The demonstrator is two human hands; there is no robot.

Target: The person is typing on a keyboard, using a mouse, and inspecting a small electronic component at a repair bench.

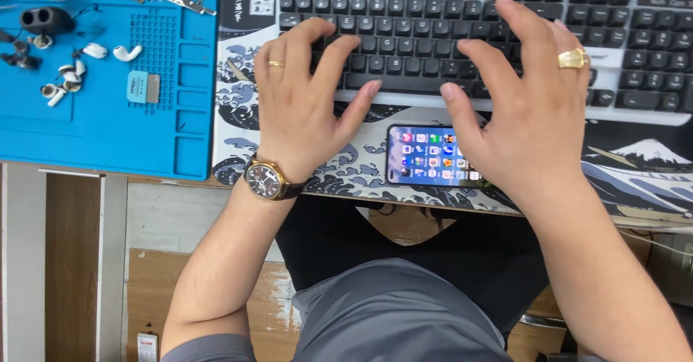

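Under both hands (303,98) (527,109) lies the keyboard (433,15), fingers spread.

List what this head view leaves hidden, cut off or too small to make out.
- Keyboard: right end cut by the frame edge; middle keys hidden under the left hand and right hand.
- Phone: right part under the right hand; icons too small.
- Earbud parts on the blue mat: too small.

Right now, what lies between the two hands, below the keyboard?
Head view: a phone with its screen lit lies on the wave-print desk mat, between the left hand and right hand, just below the keyboard; the right hand overlaps its right end.
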